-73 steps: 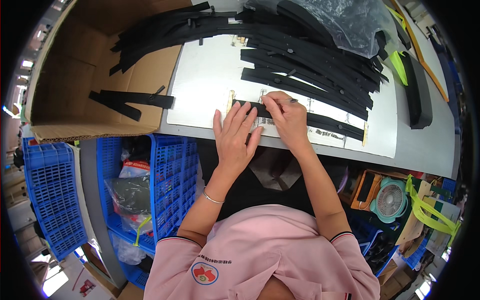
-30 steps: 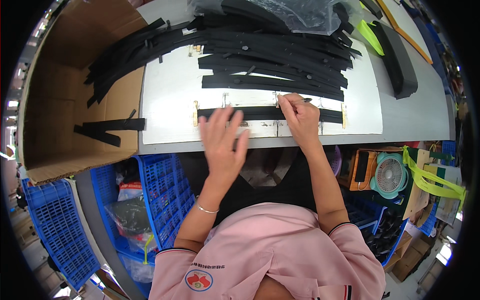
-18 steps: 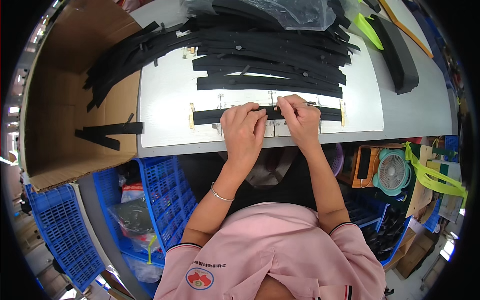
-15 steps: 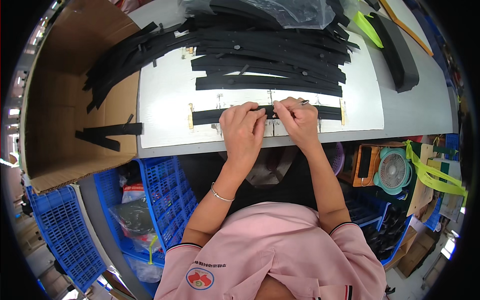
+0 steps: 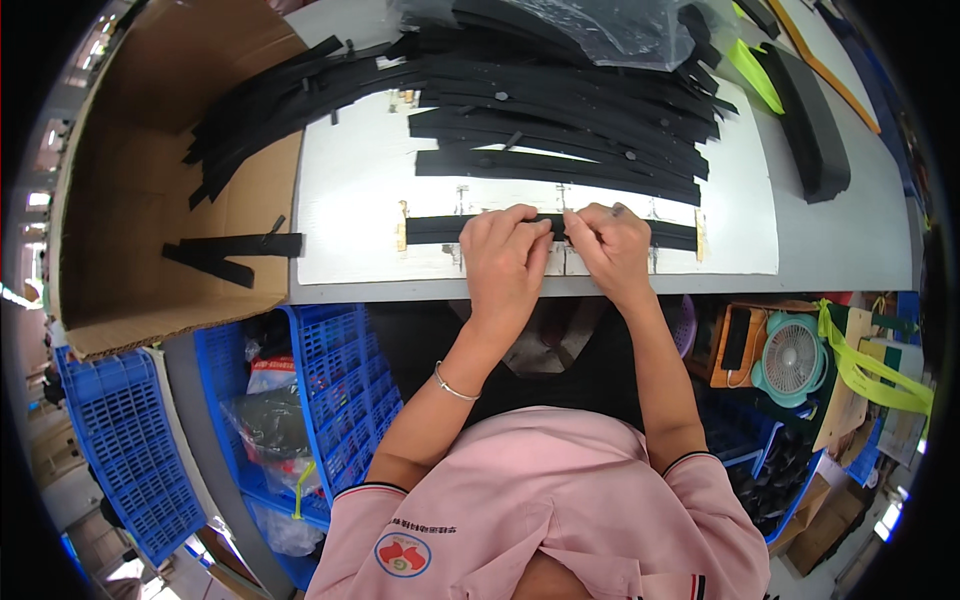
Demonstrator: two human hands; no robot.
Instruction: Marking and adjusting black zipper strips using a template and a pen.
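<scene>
A flat black fabric strip, zipper-like in look, lies straight across a white board between two tan tape marks. My left hand has its fingertips bent together onto the strip near its middle, pinching or pressing it. Just to the right, my right hand is closed around a slim pen, of which only the end shows above the fingers. Its thumb and fingertips meet at the strip, and the pen's writing tip is hidden. Short dark guide lines on the board run above and below the strip.
Beyond my hands lies a heap of similar black strips, with clear plastic over its far side. An open cardboard box stands left, strips hanging into it. A long black block is at right. Blue crates and a fan sit below table level.
The whole view has shifted slightly, so the table appears farther right. My right hand has tilted over the strip, and less of the pen shows. The left hand keeps its place on the strip.
</scene>
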